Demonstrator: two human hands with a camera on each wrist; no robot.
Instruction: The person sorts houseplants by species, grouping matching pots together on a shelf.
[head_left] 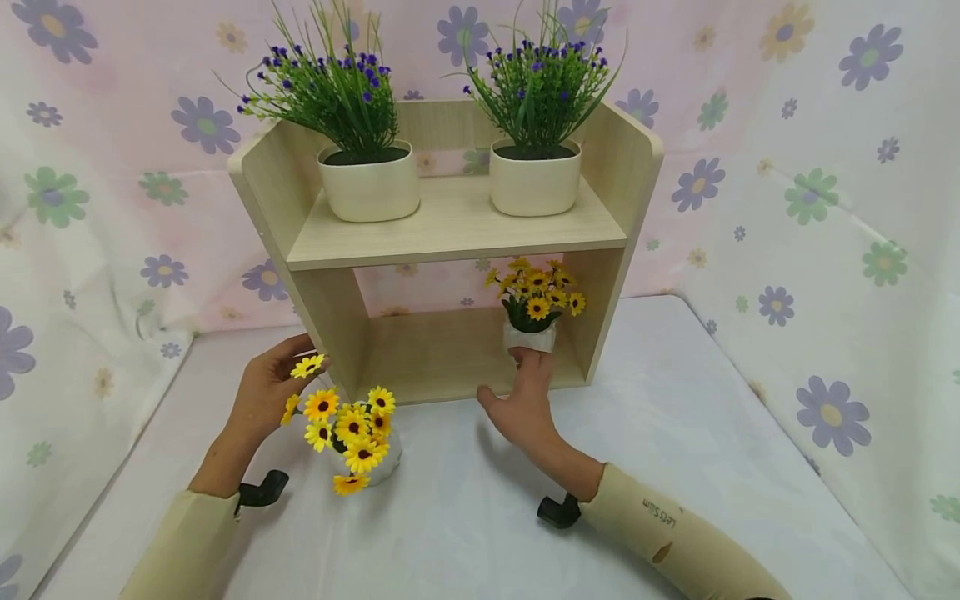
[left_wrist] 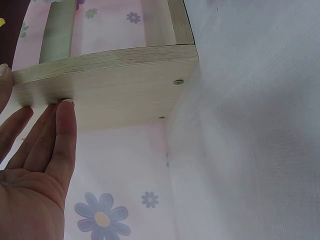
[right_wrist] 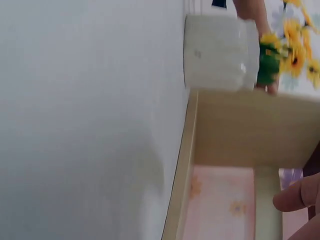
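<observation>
My left hand (head_left: 258, 392) touches the left side panel of a pale wooden shelf unit (head_left: 457, 233). In the left wrist view its fairly straight fingers (left_wrist: 65, 130) press on the panel's outer face, with the thumb by the front edge. At the lower compartment's right side, my right hand (head_left: 521, 408) has its fingertips on the front of a small white pot of yellow flowers (head_left: 529, 337), its thumb spread away to the left. A second white pot of yellow flowers (head_left: 386, 458) stands on the table before the unit's left side, close to my left hand.
Two cream planters, one left (head_left: 372, 187) and one right (head_left: 536, 185), hold grass and purple flowers on the upper shelf. A white cloth covers the table (head_left: 465, 517). Flower-patterned curtains (head_left: 750, 192) hang behind and at both sides.
</observation>
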